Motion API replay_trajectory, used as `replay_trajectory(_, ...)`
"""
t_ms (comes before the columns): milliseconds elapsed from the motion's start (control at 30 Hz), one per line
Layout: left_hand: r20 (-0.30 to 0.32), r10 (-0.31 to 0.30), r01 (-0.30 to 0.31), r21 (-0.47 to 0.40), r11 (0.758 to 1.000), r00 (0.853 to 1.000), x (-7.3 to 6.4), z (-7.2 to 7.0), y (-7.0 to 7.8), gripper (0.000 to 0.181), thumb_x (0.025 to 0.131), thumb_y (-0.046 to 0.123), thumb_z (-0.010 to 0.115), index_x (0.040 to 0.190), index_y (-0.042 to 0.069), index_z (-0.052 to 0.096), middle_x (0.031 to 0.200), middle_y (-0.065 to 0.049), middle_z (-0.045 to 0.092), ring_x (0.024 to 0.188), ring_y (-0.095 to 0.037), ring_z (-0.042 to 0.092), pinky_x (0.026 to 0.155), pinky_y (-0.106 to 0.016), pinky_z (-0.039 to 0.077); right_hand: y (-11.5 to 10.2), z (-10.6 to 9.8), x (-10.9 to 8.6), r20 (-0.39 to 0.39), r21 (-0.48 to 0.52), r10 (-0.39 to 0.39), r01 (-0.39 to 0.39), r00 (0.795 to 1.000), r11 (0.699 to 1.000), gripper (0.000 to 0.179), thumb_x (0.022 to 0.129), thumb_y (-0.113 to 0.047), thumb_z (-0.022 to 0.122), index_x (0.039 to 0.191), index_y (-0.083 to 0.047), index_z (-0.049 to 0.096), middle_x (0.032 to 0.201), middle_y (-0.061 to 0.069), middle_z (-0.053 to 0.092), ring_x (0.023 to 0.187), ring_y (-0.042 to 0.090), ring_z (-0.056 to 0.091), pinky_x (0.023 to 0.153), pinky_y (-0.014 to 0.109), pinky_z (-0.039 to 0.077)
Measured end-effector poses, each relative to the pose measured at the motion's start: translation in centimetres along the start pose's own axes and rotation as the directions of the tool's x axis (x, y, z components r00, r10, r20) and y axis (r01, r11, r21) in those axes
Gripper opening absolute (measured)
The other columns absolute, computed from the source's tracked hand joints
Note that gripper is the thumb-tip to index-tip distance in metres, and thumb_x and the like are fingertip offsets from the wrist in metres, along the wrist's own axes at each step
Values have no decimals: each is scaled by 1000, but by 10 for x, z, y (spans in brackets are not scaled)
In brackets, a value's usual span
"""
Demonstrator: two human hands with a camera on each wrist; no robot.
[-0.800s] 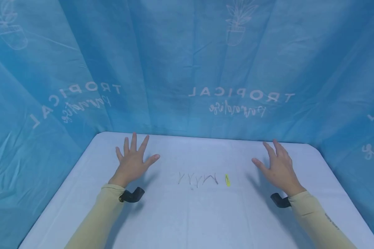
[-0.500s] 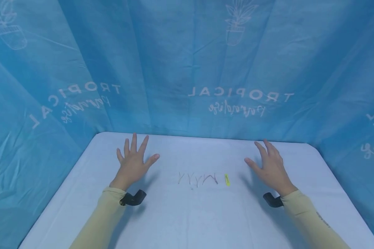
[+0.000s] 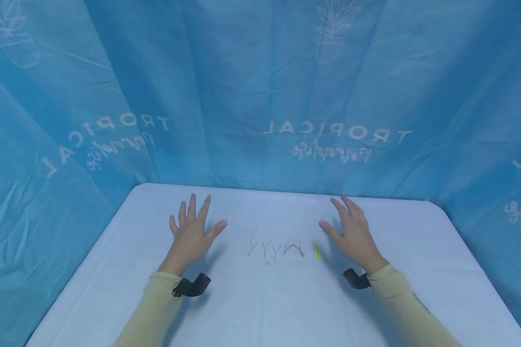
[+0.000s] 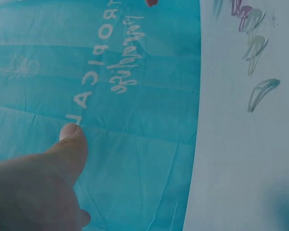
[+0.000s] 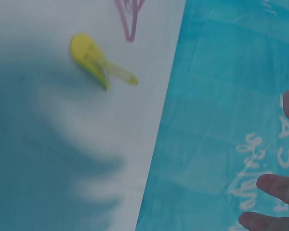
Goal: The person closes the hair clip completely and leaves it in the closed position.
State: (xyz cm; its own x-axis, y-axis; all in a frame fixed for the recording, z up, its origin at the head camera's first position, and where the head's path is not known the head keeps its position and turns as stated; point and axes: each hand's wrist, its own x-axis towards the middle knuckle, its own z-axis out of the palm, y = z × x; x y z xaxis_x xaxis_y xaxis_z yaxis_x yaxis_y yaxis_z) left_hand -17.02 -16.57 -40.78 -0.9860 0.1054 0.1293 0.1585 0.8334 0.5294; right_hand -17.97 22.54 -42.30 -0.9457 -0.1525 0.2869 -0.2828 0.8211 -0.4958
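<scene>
My left hand (image 3: 190, 241) hovers over the white table, fingers spread, to the left of a row of small, thin, forked clips (image 3: 275, 252). Its thumb is stretched out in the left wrist view, where greyish and purple clips (image 4: 264, 90) show as narrow loops. On the right, my right hand (image 3: 357, 238) is held in the air with fingers apart and holds nothing. Nearest to it lies a yellow hair clip (image 3: 317, 251). The right wrist view shows this clip with a wide rounded end and a pale prong standing off it. A mauve clip (image 5: 130, 24) lies beyond.
The white cloth-covered table (image 3: 260, 308) ends at a blue curtain (image 3: 243, 96) with mirrored lettering, which rises behind it and along both sides. Each wrist carries a black camera mount (image 3: 193, 285). A small dark spot (image 3: 267, 263) is on the cloth below the row.
My right hand has moved left, closer to the yellow clip. My left hand has shifted slightly right and toward me. The clips have not moved.
</scene>
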Motion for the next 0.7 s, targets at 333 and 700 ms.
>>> replay_trajectory(333,-10,-24,24,-35,999,1000,-5,12,4,82,100,54,52,159,6,22,165,-27,5,149,-50,-3,108,-74,-6,-23,20,3,15,51,-50,49,999,997,68,98,-40,62,151,-3,40,158,28,26,144,51,21,108,72,22)
replay_trajectory(700,-17,-32,31,-59,998,999,-12,25,8,78,101,50,53,157,4,28,162,-29,16,149,-50,6,110,-73,1,-45,41,4,46,113,-65,60,997,992,68,98,-41,63,152,-6,40,159,24,28,146,45,23,111,66,26)
